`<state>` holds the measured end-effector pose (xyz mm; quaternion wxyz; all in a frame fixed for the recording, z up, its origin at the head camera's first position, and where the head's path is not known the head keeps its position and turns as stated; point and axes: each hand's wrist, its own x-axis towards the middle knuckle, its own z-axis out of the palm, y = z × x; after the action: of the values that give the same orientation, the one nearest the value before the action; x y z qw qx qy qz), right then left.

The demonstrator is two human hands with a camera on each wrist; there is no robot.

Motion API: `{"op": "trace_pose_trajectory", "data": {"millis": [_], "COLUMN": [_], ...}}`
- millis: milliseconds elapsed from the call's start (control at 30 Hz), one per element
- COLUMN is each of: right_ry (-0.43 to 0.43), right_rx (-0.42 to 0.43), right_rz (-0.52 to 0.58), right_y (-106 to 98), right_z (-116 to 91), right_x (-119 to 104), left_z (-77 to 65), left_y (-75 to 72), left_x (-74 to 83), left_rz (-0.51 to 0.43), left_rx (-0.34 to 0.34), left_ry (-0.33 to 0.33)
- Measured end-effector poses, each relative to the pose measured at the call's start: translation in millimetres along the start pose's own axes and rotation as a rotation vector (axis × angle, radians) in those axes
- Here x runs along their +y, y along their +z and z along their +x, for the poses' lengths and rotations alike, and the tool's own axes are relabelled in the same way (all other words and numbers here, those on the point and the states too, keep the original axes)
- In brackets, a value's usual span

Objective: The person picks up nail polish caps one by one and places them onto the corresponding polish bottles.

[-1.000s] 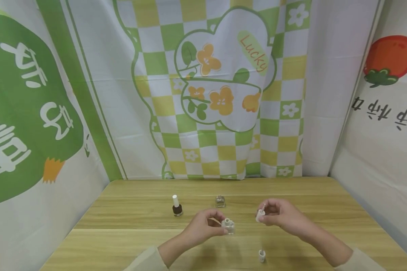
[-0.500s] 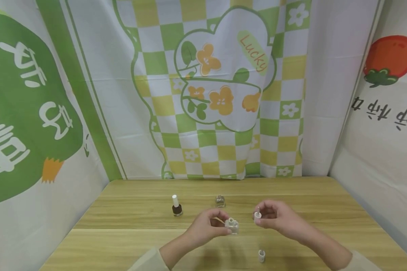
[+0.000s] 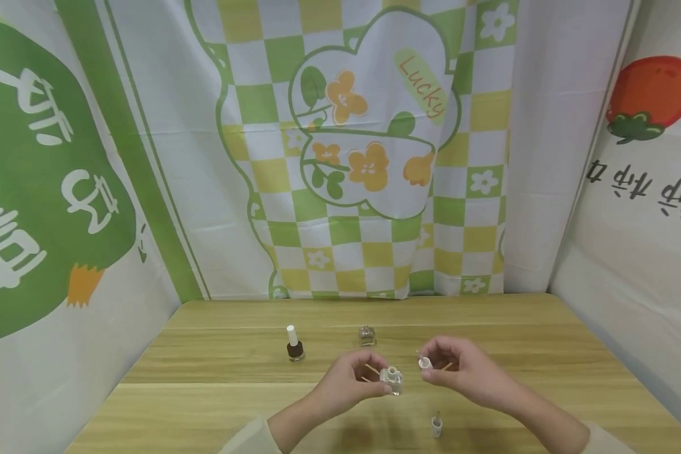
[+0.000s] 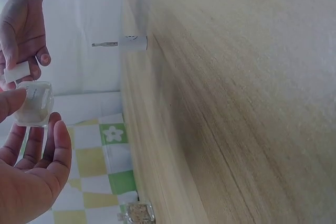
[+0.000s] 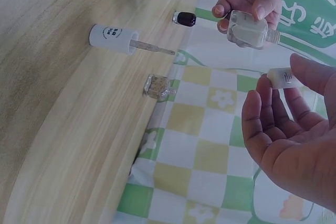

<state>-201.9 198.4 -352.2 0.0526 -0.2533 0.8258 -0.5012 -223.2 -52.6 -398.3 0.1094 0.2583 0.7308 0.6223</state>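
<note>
Checkered cloth (image 3: 369, 170) behind a wooden table (image 3: 221, 369)

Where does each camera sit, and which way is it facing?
Head: on the head, looking forward and down at the table; left hand, right hand, forearms and sleeves show.
Left wrist: worn there, facing table and pale bottle; left hand near, right hand beyond.
Right wrist: worn there, facing table and held cap; right hand near, left hand beyond.
Both wrist views share the hands, pale bottle and standing cap.

- Left hand (image 3: 346, 381): raised, set in a thumb-and-finger pinch.
- Right hand (image 3: 470, 367): raised, likewise in a thumb-and-finger pinch.
- Left forearm (image 3: 291, 417), right forearm (image 3: 547, 413): angled inward; hands near each other, apart.
</note>
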Motion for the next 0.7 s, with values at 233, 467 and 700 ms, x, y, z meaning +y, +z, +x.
{"op": "trace_pose_trajectory", "data": {"millis": [233, 467, 700], "right_ry": [-0.041, -0.076, -0.110], "right_rx": [-0.004, 0.018, 0.025], "right_rz": [-0.042, -0.145, -0.252], "right_y": [3.1, 5.7, 7.1], "right_z": [-2.1, -3.9, -5.0], "right_x": [0.2, -1.7, -4.9], "left_z": [-1.7, -2.5, -4.1], "left_y": [1.1, -0.3, 0.3], "left_x": [0.2, -1.9, -0.4], "left_rz": [0.000, 0.030, 0.033], "left_rx": [0.006, 0.000, -0.007], "left_ry": [0.006, 0.018, 0.026]}}
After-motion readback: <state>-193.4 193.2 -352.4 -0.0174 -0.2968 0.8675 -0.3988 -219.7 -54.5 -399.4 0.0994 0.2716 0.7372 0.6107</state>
